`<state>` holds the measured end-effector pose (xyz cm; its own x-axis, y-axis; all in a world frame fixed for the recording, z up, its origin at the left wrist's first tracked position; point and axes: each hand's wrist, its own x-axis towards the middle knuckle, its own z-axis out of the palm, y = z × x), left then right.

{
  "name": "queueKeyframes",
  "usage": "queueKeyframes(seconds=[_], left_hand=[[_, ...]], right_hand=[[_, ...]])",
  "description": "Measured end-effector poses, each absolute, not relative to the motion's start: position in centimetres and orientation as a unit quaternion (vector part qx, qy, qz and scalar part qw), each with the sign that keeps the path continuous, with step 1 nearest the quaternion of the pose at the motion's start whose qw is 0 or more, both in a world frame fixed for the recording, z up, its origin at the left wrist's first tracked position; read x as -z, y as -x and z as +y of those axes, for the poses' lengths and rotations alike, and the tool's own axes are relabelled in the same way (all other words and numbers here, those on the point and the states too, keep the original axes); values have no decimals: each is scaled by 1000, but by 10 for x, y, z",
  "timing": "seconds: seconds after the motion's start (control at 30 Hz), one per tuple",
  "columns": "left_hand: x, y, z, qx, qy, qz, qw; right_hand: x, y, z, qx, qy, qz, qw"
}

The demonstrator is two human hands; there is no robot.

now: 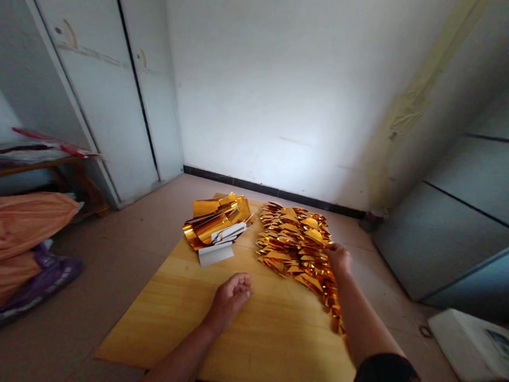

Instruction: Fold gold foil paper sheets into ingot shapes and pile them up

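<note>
My right hand (339, 259) is at the right edge of a spread of folded gold foil papers (283, 241). Its fingers are pinched on a folded gold paper at that edge. Over the middle of the wooden table (172, 320) is my left hand (232, 293), its fingers curled in and nothing visible in them. Beyond it, at the far left of the tabletop, lies a loose pile of flat gold foil sheets (216, 218), some showing their white backs. The folded papers stand in packed rows, with a tail running down the table's right side.
A white wall (281, 86) rises behind the table. Pale cabinets (100, 70) are on the left, near a bench (71, 169) and orange and purple bags (15, 223). To the right are a grey cabinet (467, 204) and a white box (468, 346) on the floor.
</note>
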<state>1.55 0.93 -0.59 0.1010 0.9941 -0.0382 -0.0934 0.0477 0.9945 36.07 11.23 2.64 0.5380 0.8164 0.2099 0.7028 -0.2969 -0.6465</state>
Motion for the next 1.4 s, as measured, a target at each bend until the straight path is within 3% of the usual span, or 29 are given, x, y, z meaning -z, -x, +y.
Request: queueKeyframes(seconds=[0.57, 1.4], left_hand=[[2, -13, 4, -474, -494, 464, 562], [0, -14, 3, -459, -505, 475, 556]], right_hand=[[-22, -373, 116, -47, 846, -464, 259], [-23, -369, 123, -9, 855, -458, 243]])
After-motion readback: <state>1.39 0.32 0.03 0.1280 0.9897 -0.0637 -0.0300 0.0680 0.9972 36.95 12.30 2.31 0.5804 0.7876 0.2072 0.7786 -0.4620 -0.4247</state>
